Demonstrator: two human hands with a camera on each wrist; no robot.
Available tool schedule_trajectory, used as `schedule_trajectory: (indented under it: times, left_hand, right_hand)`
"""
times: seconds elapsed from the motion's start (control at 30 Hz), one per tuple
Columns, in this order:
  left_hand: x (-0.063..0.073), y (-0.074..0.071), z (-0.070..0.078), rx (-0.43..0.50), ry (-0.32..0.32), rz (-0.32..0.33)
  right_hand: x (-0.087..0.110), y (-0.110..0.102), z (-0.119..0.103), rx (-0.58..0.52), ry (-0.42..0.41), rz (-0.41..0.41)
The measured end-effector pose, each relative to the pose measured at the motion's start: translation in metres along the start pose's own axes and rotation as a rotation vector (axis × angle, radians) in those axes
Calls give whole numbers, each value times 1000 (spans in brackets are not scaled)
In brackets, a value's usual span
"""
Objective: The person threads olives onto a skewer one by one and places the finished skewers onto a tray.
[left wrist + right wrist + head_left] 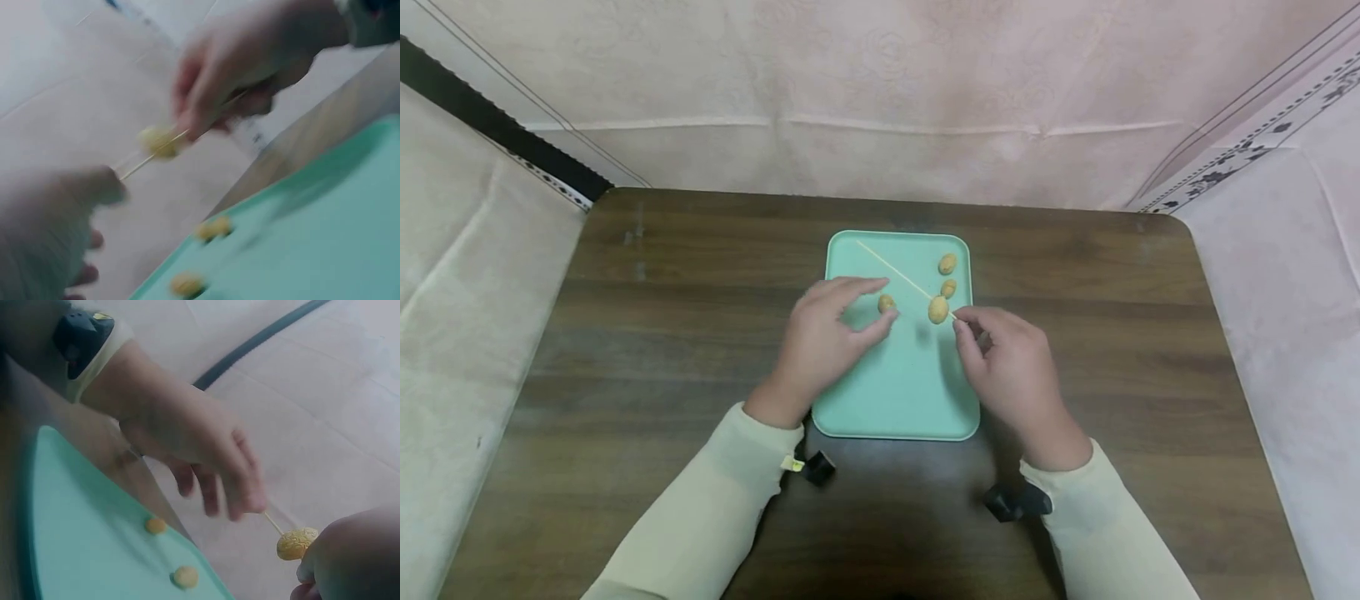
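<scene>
Your right hand [1011, 362] pinches the near end of a thin, pale, straight stick [894, 269] between thumb and fingertips. A tan-yellow, wrinkled, roundish piece [937, 309] appears skewered on it, just beside those fingertips. Your left hand [820, 337] is open, thumb and forefinger well parted; whether it touches the stick, you cannot tell from these views. The stick is held above a mint-green, rectangular tray with rounded corners [895, 396], which sits on a brown, wood-grained table [662, 375]. On the tray lie three similar loose pieces: two at the right [947, 264] [948, 288], one near your left thumb [886, 303]. The long far end looks poorly supported, so a loose pinch could let it swing. Pushing hard along the stick might snap it, split the piece or prick a finger; a careless left thumb could roll the nearby piece away.
</scene>
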State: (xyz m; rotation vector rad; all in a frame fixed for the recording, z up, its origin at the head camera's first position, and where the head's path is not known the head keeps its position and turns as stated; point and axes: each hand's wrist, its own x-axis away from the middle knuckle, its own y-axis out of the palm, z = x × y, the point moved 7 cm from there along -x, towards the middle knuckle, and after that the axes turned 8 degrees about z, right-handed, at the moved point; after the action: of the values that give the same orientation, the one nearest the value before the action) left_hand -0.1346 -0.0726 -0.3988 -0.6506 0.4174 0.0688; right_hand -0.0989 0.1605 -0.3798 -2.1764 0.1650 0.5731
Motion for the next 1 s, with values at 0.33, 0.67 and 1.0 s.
schedule_trajectory:
  times: [0.33,0.67,1.0]
  left_hand:
    - [-9,-13,-54,-417,-132,-231]
    - [-5,-11,-66,-461,-138,-220]
    - [-5,-12,-67,-370,-135,-141]
  right_hand:
    - [1,5,14,-5,47,-19]
    - [3,15,23,-16,94,-46]
    - [4,21,24,-17,79,-57]
